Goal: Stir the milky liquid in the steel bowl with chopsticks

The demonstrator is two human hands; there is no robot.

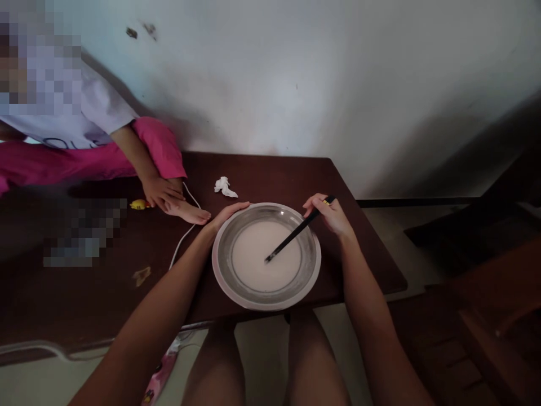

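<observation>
A round stainless steel basin [315,268] rests near the front edge of the dark brown table, holding a pale, milky liquid [253,254]. My left hand [228,214] is curved round the basin's far left rim and steadies it; part of its fingers is hidden. In my right hand [332,215], above the right rim, is a pair of black chopsticks [296,232] with a yellow mark near the top. They slant down to the left, and their tips touch the liquid near the middle of the basin.
Crumpled white tissue [225,187] lies behind the basin on the table [291,175]. At left a person [156,144] in pink trousers sits on the tabletop, hand and foot near a small yellow toy [139,204] and a white cable [180,245]. Dark wooden furniture [499,282] stands at right.
</observation>
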